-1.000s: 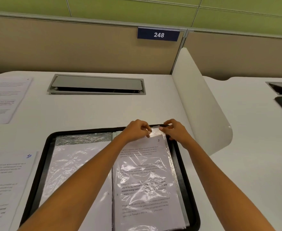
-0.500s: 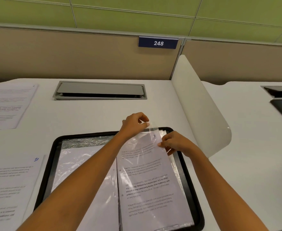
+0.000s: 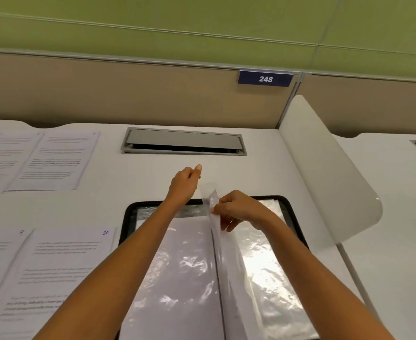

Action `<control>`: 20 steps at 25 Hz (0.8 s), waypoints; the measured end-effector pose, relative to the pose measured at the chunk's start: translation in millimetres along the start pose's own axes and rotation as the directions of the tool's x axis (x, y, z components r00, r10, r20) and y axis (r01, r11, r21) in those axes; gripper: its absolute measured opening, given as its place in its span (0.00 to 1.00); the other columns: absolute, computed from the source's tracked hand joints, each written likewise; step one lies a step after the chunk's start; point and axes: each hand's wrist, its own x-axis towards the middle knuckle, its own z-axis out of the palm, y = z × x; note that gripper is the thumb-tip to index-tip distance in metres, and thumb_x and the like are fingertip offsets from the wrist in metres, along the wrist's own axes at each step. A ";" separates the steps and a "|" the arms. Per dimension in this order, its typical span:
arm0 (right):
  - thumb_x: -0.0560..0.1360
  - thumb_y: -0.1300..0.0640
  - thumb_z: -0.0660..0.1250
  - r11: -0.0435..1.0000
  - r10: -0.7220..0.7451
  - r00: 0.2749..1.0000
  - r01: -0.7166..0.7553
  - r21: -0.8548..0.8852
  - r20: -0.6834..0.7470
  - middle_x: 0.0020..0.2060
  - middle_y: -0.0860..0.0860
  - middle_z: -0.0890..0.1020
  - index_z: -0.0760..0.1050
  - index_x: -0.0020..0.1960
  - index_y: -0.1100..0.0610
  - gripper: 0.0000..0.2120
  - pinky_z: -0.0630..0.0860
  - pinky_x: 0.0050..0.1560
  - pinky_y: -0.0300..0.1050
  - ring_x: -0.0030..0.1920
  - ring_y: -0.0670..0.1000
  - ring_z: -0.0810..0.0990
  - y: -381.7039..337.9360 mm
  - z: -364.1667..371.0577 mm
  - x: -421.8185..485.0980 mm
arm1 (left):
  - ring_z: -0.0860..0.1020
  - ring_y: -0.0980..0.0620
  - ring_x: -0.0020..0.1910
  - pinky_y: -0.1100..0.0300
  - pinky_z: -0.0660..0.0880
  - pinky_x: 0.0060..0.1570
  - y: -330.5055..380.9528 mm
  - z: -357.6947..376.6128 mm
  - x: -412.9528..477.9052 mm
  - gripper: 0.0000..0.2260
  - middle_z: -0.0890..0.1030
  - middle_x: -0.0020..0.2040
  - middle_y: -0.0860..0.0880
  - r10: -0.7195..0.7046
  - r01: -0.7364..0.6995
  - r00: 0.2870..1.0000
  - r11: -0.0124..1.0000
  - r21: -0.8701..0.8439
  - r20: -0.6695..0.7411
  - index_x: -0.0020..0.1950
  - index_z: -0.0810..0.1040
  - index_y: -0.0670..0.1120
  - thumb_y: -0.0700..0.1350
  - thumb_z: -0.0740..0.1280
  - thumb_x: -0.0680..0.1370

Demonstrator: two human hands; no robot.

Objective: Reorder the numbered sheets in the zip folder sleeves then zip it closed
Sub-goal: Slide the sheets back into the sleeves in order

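The white table (image 3: 226,173) is spreading across most of the view, with a white curved divider (image 3: 324,173) standing at its right side. The zip folder (image 3: 126,224) is lying open on the table right in front of me, its black rim framing glossy clear sleeves on both halves. Loose printed sheets are lying on the table to the left. One pair is lying just beside the folder, with the sheet marked 10 (image 3: 67,261) nearest to it. Another pair (image 3: 54,163) is lying farther back. One sleeve (image 3: 224,256) is standing up on edge along the folder's spine, between the left half (image 3: 177,266) and the right half (image 3: 268,278). My right grip (image 3: 236,208) is pinching that sleeve at its top edge, over the far end of the folder. My left grip (image 3: 183,181) is hovering just beyond the folder's far rim, fingers curled and thumb pointing up. The blur is keeping me from telling whether it is holding anything.
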 end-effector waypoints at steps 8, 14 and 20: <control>0.70 0.44 0.62 0.987 -0.057 0.994 0.042 -0.152 -0.097 0.35 0.50 0.84 0.79 0.39 0.53 0.14 0.77 0.57 0.60 0.45 0.54 0.83 -41.2 133.2 57.6 | 0.76 0.39 0.61 0.46 0.76 0.56 -55.1 -89.8 -18.0 0.41 0.74 0.67 0.39 -0.368 0.425 0.886 0.887 -0.178 0.282 0.72 0.67 0.44 0.73 0.59 0.70; 0.74 0.50 0.66 0.986 -0.082 0.986 0.058 -0.158 -0.148 0.39 0.50 0.80 0.75 0.40 0.54 0.08 0.74 0.45 0.44 0.42 0.51 0.78 -34.5 180.2 77.0 | 0.79 0.49 0.49 0.54 0.79 0.45 -102.4 -101.8 -4.5 0.14 0.79 0.56 0.45 -0.329 0.361 0.921 0.923 -0.135 0.208 0.55 0.78 0.43 0.48 0.73 0.74; 0.75 0.57 0.65 0.959 -0.169 0.834 0.016 -0.284 -0.525 0.53 0.53 0.81 0.80 0.54 0.57 0.10 0.75 0.52 0.44 0.57 0.53 0.77 22.0 162.8 79.9 | 0.81 0.48 0.47 0.54 0.79 0.53 -132.7 -97.5 8.0 0.03 0.83 0.44 0.46 -0.284 0.284 0.958 0.959 0.000 0.037 0.45 0.83 0.43 0.39 0.72 0.73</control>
